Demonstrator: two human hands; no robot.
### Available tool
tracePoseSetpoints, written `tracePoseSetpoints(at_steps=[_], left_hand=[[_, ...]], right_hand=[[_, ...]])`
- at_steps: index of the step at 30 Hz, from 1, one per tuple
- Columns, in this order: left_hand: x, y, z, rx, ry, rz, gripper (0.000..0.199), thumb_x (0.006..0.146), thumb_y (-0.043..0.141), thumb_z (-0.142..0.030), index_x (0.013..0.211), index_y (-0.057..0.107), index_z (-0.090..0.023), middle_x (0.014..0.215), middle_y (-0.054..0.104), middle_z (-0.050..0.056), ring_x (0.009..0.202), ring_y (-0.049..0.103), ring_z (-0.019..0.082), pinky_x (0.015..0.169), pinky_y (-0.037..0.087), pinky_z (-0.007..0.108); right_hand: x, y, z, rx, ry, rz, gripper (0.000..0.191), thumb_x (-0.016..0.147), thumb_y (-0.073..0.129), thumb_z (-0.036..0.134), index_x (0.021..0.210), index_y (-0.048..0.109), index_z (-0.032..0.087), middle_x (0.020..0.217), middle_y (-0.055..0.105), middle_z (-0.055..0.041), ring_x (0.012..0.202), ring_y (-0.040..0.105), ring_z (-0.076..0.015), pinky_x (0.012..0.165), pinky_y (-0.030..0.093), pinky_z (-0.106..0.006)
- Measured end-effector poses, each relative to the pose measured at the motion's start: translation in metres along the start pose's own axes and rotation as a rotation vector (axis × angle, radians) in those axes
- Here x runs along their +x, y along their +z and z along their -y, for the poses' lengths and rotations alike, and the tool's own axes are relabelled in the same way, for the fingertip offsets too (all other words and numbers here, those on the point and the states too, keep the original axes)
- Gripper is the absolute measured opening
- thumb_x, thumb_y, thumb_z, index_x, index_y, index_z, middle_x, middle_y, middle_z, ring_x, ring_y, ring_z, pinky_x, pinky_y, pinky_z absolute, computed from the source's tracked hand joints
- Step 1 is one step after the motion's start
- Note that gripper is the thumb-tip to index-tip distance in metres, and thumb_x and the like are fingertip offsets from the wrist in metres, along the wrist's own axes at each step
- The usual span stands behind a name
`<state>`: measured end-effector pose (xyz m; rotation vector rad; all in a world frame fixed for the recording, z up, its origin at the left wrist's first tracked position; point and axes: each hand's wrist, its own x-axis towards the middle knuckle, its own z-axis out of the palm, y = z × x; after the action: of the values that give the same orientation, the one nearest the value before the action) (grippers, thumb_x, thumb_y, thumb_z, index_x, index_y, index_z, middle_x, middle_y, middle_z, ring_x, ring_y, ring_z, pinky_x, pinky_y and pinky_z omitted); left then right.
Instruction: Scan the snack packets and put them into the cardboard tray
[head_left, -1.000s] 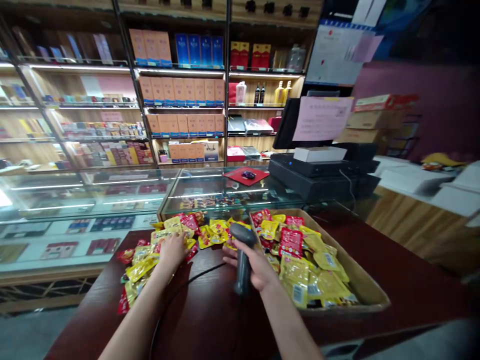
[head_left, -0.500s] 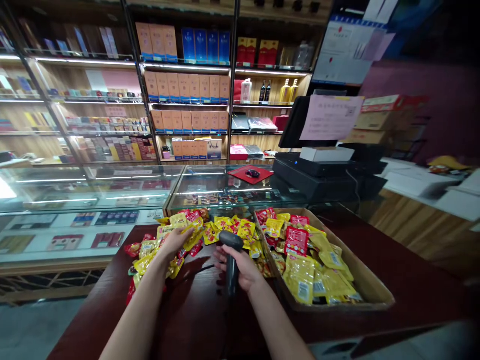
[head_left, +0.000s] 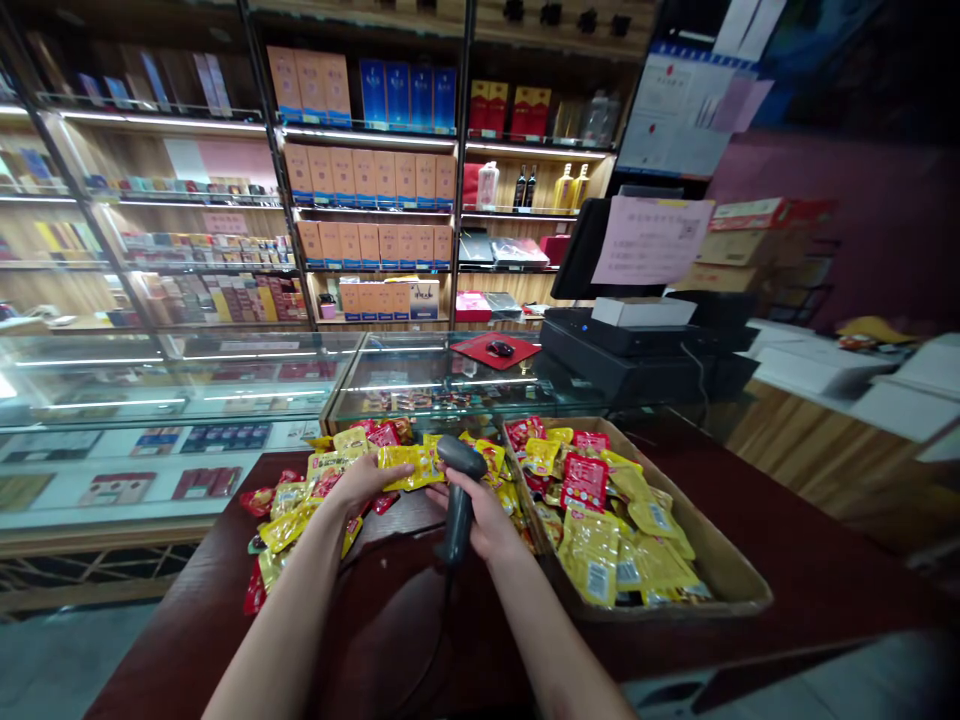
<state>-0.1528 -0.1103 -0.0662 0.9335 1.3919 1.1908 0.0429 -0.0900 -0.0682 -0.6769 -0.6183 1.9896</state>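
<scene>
My left hand (head_left: 369, 482) grips a yellow snack packet (head_left: 405, 468) by its left end, thumb on top, and holds it toward the scanner. In my right hand (head_left: 480, 510) is a dark grey handheld barcode scanner (head_left: 460, 500), its head tilted over the packet's right end and its cable trailing down. Left of and under my left hand lies a loose pile of red and yellow snack packets (head_left: 289, 525). More yellow packets (head_left: 491, 458) lie behind the scanner. At the right, a shallow cardboard box (head_left: 720, 560) holds many red and yellow packets.
The dark red-brown table (head_left: 382, 640) carries everything. Behind it stands a glass display counter (head_left: 405, 350) with a mouse (head_left: 500, 348) on a red mat (head_left: 469, 347). A monitor (head_left: 581, 250) stands at the back right. Shelves of boxes (head_left: 375, 180) line the wall.
My left hand has brought a yellow packet rightward, away from the pile, to the scanner. The scanner has tilted in my right hand. The view has shifted slightly.
</scene>
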Motion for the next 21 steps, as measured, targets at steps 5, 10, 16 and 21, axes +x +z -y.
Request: tracePoseSetpoints(at_steps=[5, 10, 16, 21], left_hand=[[0.008, 0.011, 0.001, -0.29, 0.014, -0.059, 0.039, 0.055, 0.088, -0.022, 0.086, 0.068, -0.011, 0.084, 0.073, 0.009, 0.071, 0.069, 0.018, 0.059, 0.056, 0.023], [0.023, 0.019, 0.002, -0.551, -0.041, -0.047, 0.028, 0.068, 0.08, -0.017, 0.089, 0.065, -0.007, 0.086, 0.072, 0.014, 0.076, 0.07, 0.021, 0.067, 0.06, 0.03], [0.046, 0.016, -0.011, -0.539, -0.065, -0.159, 0.032, 0.065, 0.082, -0.019, 0.089, 0.063, -0.012, 0.082, 0.072, 0.008, 0.073, 0.07, 0.018, 0.066, 0.061, 0.03], [0.058, 0.019, -0.027, -0.43, -0.023, -0.178, 0.032, 0.059, 0.085, -0.013, 0.082, 0.063, -0.01, 0.078, 0.071, 0.009, 0.065, 0.069, 0.018, 0.058, 0.059, 0.027]], right_hand=[[0.005, -0.005, -0.006, 0.013, -0.018, -0.005, 0.029, 0.063, 0.078, 0.019, 0.089, 0.069, 0.014, 0.094, 0.074, -0.0081, 0.091, 0.071, -0.025, 0.088, 0.057, -0.04], [0.006, -0.006, -0.009, -0.006, -0.036, 0.031, 0.031, 0.063, 0.079, 0.019, 0.091, 0.068, 0.013, 0.099, 0.072, -0.0095, 0.094, 0.07, -0.0256, 0.088, 0.056, -0.039], [-0.001, -0.01, -0.014, -0.184, -0.015, -0.045, 0.041, 0.061, 0.082, 0.033, 0.092, 0.063, 0.014, 0.091, 0.07, -0.0084, 0.083, 0.071, -0.0244, 0.064, 0.06, -0.034], [-0.012, -0.014, -0.011, -0.524, -0.003, -0.066, 0.047, 0.066, 0.073, 0.054, 0.087, 0.055, 0.017, 0.066, 0.063, -0.0001, 0.05, 0.065, -0.0174, 0.039, 0.051, -0.027]])
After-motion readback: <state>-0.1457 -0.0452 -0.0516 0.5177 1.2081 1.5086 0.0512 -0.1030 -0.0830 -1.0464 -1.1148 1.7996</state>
